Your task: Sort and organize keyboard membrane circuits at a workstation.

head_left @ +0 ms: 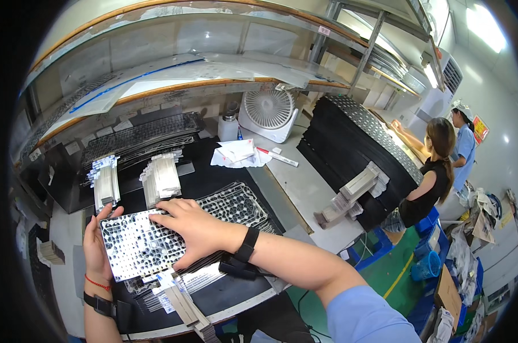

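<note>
A white rectangular panel full of dark round holes lies tilted over a larger black-and-white perforated sheet. My left hand holds its left edge, fingers pointing up along the side. My right hand spans the panel's right part. Its fingers reach the upper edge and the thumb sits near the lower right corner, so the panel is gripped between them. Just beyond my hands stand two bundles of pale strips, a left bundle and a right bundle. Another strip bundle lies nearer me, below the panel.
Stacked perforated sheets lie at the back left. A white fan, a bottle, papers and a marker stand or lie behind. A tall black stack rises at right, strips beside it. Two people work beyond.
</note>
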A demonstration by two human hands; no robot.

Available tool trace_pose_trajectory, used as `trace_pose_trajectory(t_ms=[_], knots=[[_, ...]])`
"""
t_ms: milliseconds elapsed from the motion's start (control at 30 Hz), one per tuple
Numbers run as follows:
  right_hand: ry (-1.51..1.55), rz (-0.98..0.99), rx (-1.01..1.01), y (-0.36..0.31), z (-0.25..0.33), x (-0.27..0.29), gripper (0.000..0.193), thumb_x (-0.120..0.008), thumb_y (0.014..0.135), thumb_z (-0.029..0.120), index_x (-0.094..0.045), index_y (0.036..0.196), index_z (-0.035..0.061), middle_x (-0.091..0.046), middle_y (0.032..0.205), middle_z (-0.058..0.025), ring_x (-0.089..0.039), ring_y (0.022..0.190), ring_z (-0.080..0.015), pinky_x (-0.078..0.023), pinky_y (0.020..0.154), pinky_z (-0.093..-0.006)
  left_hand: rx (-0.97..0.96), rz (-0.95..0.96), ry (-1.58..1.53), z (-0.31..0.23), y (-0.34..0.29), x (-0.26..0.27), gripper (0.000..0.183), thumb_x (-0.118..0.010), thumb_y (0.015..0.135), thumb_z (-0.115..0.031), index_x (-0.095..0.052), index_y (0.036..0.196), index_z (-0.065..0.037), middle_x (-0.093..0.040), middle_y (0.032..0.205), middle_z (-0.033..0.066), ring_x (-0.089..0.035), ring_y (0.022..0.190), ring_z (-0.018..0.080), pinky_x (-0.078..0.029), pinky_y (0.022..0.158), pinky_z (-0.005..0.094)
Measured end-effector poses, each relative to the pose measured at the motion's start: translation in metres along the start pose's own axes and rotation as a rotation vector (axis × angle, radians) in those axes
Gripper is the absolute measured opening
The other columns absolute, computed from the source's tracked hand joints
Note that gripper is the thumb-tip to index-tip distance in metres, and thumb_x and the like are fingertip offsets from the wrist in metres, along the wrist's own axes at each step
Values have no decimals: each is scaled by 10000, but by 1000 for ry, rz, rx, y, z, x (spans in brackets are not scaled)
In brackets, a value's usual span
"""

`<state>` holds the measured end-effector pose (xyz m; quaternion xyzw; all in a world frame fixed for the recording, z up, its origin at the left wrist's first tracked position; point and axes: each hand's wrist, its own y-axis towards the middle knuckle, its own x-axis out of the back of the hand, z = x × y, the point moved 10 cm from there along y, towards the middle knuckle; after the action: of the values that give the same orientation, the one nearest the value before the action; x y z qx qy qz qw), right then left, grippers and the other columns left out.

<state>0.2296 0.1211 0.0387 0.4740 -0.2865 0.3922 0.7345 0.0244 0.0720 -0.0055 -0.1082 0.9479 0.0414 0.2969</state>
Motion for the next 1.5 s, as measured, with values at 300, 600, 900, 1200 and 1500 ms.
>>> trace_pose_trajectory(t_ms=[300,600,900,1200,1500], knots=[[18,26,-13,0,-1,-2,1154,-898,521,516,-460,1470,26,-408,1476,-305,-387,1376,-472,-277,1150,-535,11,31,-53,0,-2,-3,571,-232,1073,-341,-417,1495,-4,-613,1374,183,-647,1171,278,-512,1041,427],[19,46,-32,0,-2,-2,1153,-900,520,518,-465,1465,20,-406,1478,-306,-376,1382,-472,-276,1149,-528,-19,-18,38,-3,-3,-10,550,-300,1112,-402,-383,1511,-32,-614,1361,178,-674,1112,246,-546,988,399],[21,44,-27,-1,-2,-2,1156,-902,515,511,-466,1462,12,-405,1473,-312,-377,1377,-472,-276,1148,-524,-6,7,24,-1,-2,-5,531,-308,1106,-378,-451,1452,-1,-622,1351,182,-660,1131,252,-528,1010,403],[14,45,-28,0,-1,-1,1157,-900,514,501,-461,1462,4,-405,1475,-309,-381,1375,-470,-276,1149,-526,-33,92,62,-3,-3,-10,502,-326,1098,-343,-471,1429,6,-596,1391,189,-639,1176,257,-505,1049,411],[15,45,-24,1,-2,-2,1147,-902,515,496,-465,1459,14,-411,1471,-304,-381,1377,-469,-280,1147,-530,-36,112,65,-2,-2,-8,486,-331,1087,-308,-469,1429,8,-584,1406,191,-628,1196,262,-495,1064,413]])
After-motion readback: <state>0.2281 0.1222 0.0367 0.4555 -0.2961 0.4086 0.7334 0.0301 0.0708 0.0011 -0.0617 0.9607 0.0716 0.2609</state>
